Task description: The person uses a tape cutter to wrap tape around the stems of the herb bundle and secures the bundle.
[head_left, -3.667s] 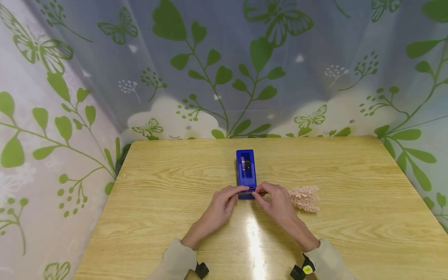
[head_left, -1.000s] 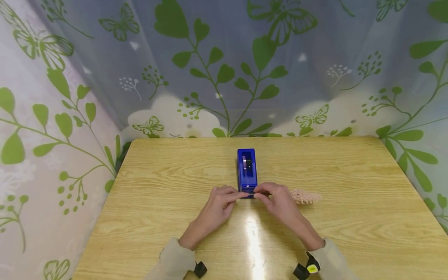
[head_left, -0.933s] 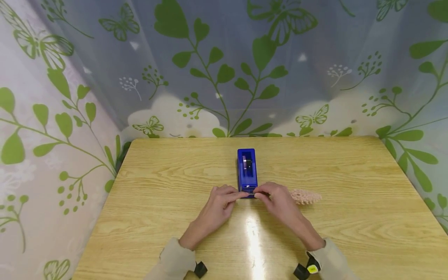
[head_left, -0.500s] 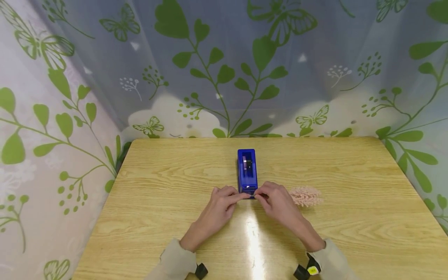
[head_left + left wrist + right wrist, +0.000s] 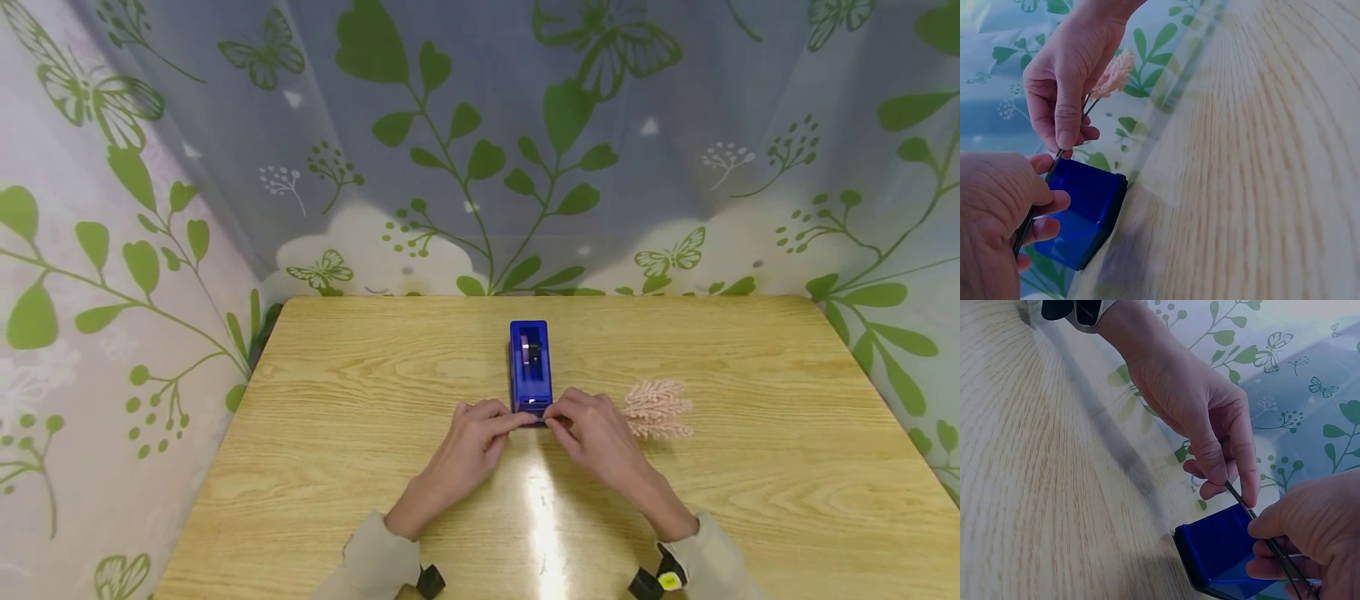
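Pink feathery flower sprigs (image 5: 657,408) stick out to the right past my right hand (image 5: 600,429), whose thumb and fingers pinch their thin dark stems (image 5: 1282,555). My left hand (image 5: 467,437) grips the same stems closer to their ends, with its index finger stretched along them toward the right fingertips. Directly behind the fingertips stands a blue tape dispenser (image 5: 532,389) with a roll (image 5: 527,350) in its well. The stems cross over its front end in the head view. In the left wrist view the stems' lower part (image 5: 1024,232) passes beneath the left fingers.
The wood-grain table (image 5: 337,375) reaches back to a curtain (image 5: 450,167) printed with green leaves and butterflies. Another printed curtain (image 5: 90,333) borders the left side. Dark devices are strapped at both wrists, the right one (image 5: 647,583) showing near the front.
Both hands sit slightly nearer the front edge than several seconds ago. Over the last second the flower heads have turned, from a narrow bunch to a wider spread. The dispenser stays put.
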Motion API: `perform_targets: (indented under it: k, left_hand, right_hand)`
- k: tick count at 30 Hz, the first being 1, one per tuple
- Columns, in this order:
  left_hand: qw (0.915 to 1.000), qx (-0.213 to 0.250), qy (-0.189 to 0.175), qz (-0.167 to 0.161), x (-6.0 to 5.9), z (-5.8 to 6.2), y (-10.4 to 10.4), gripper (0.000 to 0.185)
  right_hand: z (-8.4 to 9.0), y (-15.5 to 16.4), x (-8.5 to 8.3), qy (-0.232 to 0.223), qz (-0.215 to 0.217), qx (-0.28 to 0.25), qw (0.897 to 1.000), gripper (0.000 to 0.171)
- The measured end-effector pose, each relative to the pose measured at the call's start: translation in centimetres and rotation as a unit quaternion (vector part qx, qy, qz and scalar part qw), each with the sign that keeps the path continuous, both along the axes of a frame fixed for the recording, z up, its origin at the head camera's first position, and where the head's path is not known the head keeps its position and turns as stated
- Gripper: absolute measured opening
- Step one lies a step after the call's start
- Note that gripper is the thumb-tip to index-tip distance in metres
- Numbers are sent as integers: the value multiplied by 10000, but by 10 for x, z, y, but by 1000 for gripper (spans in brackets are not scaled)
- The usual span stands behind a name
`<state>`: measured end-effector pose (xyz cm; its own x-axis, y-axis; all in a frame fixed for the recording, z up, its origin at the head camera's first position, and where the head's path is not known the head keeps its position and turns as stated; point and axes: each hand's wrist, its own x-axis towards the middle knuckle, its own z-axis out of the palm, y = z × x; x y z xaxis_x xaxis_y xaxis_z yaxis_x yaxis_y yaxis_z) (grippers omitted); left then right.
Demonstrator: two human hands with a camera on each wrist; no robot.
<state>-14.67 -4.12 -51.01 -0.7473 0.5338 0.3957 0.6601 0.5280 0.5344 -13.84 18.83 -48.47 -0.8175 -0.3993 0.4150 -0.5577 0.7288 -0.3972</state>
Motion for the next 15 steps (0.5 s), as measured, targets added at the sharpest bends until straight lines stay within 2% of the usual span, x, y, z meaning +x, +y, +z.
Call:
perform_targets:
  k: [10, 15]
  left_hand:
    - [9993, 97, -356, 114, 3, 6, 2, 39]
    - [9988, 312, -130, 349, 6, 7, 5, 26]
  right_hand:
    - [0, -2, 0, 328, 71, 89, 9994, 9]
    - [0, -4, 0, 345, 121, 6, 9993, 9]
